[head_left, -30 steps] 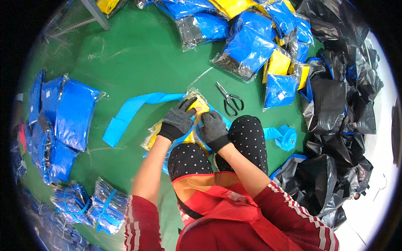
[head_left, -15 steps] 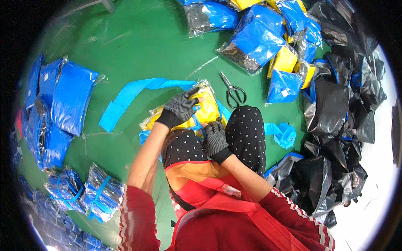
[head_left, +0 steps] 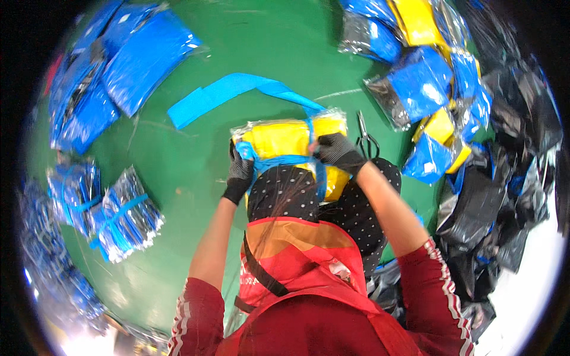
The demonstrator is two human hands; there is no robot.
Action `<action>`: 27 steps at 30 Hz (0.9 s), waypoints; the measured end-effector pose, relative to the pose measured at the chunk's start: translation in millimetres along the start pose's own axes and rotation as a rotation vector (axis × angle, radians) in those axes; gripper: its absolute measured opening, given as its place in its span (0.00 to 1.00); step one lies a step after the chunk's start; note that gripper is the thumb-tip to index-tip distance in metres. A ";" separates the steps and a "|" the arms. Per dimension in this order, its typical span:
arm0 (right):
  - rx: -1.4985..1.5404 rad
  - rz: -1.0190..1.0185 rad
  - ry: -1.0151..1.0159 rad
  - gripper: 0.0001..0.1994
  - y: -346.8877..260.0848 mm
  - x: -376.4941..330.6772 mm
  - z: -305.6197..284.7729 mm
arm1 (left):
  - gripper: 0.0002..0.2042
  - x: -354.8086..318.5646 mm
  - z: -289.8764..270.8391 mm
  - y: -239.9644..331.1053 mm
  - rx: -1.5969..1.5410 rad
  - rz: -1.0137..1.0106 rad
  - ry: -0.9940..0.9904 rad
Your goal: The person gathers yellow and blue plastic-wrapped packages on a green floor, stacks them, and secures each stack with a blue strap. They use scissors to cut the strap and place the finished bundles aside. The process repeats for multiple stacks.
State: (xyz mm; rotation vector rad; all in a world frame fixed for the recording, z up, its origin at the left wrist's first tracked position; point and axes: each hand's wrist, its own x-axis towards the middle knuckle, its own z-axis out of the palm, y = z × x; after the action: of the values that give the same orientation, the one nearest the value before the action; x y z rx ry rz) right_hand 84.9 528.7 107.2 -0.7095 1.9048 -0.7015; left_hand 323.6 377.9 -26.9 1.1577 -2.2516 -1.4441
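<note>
A bundle of yellow goods in clear plastic (head_left: 276,139) rests against my knees, with a light blue fabric strap (head_left: 285,161) running lengthwise and crosswise over it. My left hand (head_left: 239,172), in a dark grey knit glove, grips the bundle's left end, where the strap bunches up. On the right side, my gloved right hand (head_left: 341,152) is closed with its fingertips on the strap near the crossing. From the bundle's far side a long loose tail of the strap (head_left: 228,88) curves left over the floor. Black-handled scissors (head_left: 367,142) lie just beyond my right hand.
Blue plastic-wrapped packs (head_left: 145,62) are piled at the far left. Strapped bundles (head_left: 123,216) sit nearer on the left. Blue and yellow packs (head_left: 418,83) are heaped at the far right, beside black bags (head_left: 475,204). The floor (head_left: 178,237) is green.
The bundle now lies straighter and shows more of its yellow side. My left hand has shifted to its left end, and my right hand has moved up to the strap crossing. The view has turned.
</note>
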 end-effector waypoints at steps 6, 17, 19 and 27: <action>-0.272 -0.253 0.434 0.13 -37.7 19.2 -28.6 | 0.33 -39.1 -43.7 -7.2 -0.840 -0.750 0.209; -0.848 -1.043 -0.175 0.42 -46.8 49.5 71.7 | 0.29 -14.2 18.4 -30.2 -1.241 -0.617 -0.032; -0.601 -0.962 -0.087 0.43 -50.0 36.6 49.0 | 0.32 -25.1 -1.8 -34.3 -1.378 -0.287 -0.099; 0.705 0.129 0.424 0.27 85.9 -32.4 9.8 | 0.27 -45.3 15.5 -36.8 -1.357 -0.530 -0.312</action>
State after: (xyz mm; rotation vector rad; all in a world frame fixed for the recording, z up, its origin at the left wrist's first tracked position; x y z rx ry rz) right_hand 90.7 607.8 60.0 0.0134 1.8554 -1.4199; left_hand 363.1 413.2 -55.8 0.9921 -0.5354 -2.7188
